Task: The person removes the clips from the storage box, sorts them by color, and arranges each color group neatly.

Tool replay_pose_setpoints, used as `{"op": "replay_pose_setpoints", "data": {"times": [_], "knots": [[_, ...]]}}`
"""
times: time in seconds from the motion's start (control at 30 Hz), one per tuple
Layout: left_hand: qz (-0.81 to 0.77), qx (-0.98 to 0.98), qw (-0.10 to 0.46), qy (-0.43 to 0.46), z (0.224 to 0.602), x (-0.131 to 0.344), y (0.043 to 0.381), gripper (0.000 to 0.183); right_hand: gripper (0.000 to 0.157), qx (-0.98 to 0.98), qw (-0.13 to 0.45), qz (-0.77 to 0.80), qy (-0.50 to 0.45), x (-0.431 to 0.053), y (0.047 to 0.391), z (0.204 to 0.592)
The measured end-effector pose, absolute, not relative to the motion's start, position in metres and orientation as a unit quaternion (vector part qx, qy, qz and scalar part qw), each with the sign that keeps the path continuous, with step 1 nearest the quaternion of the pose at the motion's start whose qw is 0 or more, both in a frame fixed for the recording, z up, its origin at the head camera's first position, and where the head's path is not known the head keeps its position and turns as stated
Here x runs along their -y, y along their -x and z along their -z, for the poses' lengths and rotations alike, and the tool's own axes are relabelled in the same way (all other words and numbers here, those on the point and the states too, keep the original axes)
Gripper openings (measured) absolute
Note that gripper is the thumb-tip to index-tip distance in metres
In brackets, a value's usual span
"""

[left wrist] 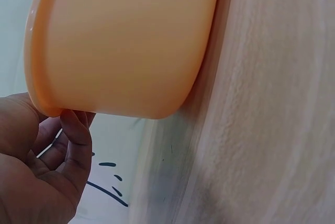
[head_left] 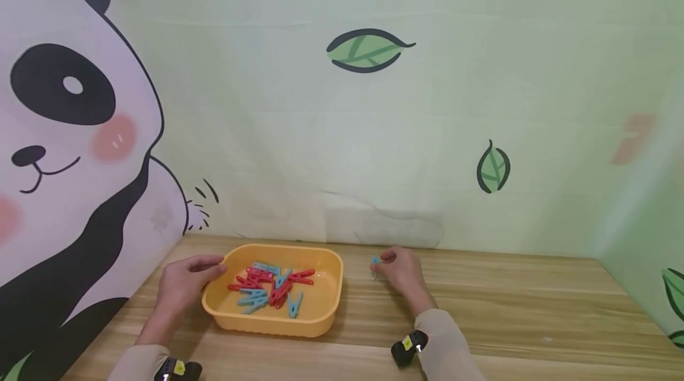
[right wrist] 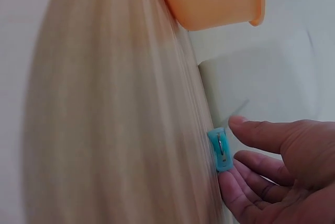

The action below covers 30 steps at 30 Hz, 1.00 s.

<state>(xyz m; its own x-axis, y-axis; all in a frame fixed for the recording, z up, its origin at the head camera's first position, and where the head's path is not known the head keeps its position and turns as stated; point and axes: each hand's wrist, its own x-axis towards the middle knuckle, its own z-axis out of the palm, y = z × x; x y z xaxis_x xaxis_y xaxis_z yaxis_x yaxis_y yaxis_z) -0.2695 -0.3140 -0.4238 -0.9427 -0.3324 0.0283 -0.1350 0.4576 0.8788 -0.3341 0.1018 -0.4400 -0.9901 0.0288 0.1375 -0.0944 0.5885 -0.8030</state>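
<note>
My left hand (head_left: 184, 283) grips the left rim of a yellow-orange plastic basin (head_left: 283, 327). In the left wrist view, curled fingers (left wrist: 78, 140) meet the rim's underside. Inside the basin lies a loose pile of red clothespins (head_left: 279, 293) and light blue clothespins (head_left: 295, 305). To the basin's right, my right hand (head_left: 402, 274) holds a blue clothespin (right wrist: 221, 149) between thumb and fingers, low against the tabletop. Its metal spring shows in the right wrist view, while the thumb's contact is hard to make out.
The basin stands on a wood-grain table (head_left: 507, 310) that runs back to a pale green wall cloth (head_left: 427, 132) printed with a panda and leaves. A small camera is strapped on each wrist.
</note>
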Motion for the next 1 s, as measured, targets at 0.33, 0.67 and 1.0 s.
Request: {"op": "replay_pose_setpoints", "data": {"times": [0.33,0.67,1.0], "knots": [[0.495,0.853,0.107,-0.125,0.4229,0.3138,0.2694,0.043,0.027,0.896,0.06,-0.44,-0.025,-0.1043,0.332,0.4405],[0.493,0.854,0.11,-0.124,0.424,0.315,0.2684,0.044,0.026,0.899,0.063,-0.432,-0.019,-0.1036,0.3322,0.4411],[0.491,0.856,0.106,-0.124,0.4225,0.3153,0.2687,0.045,0.03,0.9,0.061,-0.432,-0.012,-0.1048,0.3334,0.4362]]}}
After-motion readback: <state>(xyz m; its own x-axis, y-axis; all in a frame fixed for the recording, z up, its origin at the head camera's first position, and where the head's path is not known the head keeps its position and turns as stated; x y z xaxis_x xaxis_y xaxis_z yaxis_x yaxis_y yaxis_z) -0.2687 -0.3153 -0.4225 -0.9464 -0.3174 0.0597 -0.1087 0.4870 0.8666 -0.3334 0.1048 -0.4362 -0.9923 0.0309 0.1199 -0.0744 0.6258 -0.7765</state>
